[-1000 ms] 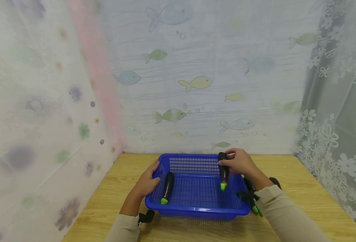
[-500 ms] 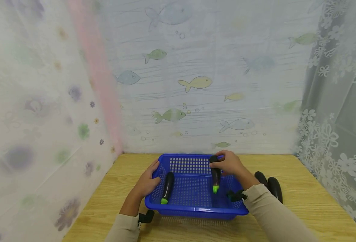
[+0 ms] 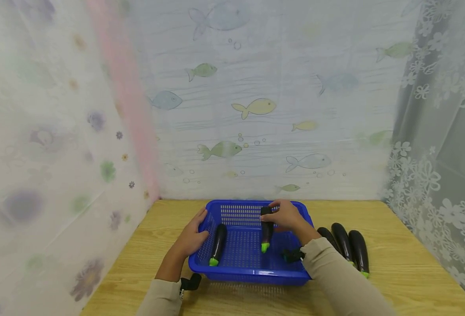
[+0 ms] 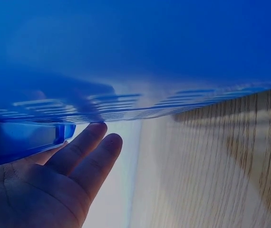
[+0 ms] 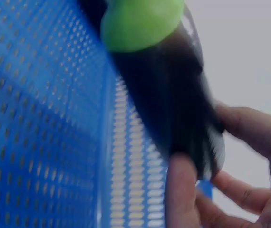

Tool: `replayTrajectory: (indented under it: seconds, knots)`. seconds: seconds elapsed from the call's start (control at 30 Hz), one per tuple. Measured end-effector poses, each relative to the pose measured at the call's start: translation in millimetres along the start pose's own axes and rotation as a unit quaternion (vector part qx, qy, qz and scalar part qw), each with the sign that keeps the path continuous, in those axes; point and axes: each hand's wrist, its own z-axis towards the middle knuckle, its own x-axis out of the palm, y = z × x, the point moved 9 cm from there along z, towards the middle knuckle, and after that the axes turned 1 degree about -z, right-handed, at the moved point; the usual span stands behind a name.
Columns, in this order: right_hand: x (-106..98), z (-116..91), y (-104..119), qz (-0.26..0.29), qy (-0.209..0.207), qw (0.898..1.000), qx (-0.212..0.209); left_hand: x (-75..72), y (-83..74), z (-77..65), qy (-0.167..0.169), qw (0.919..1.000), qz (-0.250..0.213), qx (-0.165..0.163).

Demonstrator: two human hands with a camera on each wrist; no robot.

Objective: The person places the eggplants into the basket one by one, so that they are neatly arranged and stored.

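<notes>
My right hand (image 3: 287, 216) grips a dark eggplant (image 3: 267, 232) by its dark end, thumb on one side and fingers on the other. It hangs inside the blue basket (image 3: 256, 273), its green cap pointing down toward me. In the right wrist view this eggplant (image 5: 166, 90) fills the middle, blurred, beside the slotted wall. Another eggplant (image 3: 218, 244) lies along the basket's left side. My left hand (image 3: 192, 236) holds the left rim, thumb over it; in the left wrist view its fingers (image 4: 95, 159) stretch along the outer wall.
Three eggplants (image 3: 359, 251) lie side by side on the wooden table (image 3: 406, 272), right of the basket, partly behind my right forearm. A fish-printed curtain (image 3: 256, 131) hangs at the table's back edge, with more curtains on both sides.
My right hand has moved left over the basket with the eggplant, bringing it nearer the middle. More of the eggplants on the right now show. My left hand stays put on the rim.
</notes>
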Motion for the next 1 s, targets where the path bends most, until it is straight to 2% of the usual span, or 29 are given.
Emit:
replayTrajectory:
  seconds: [0.23,0.6,1.0]
  knots:
    - [12,5,-5,0.026,-0.001,0.999,0.022,0.7,0.9,0.3,0.002,1.0000,-0.005,-0.001]
    - [35,20,-6,0.054,0.004,0.998,0.021,-0.6,-1.1,-0.2,0.003,1.0000,0.005,-0.001]
    - [65,17,0,0.102,0.054,0.993,0.041,0.2,-0.4,-1.5,-0.002,0.9999,0.007,-0.012]
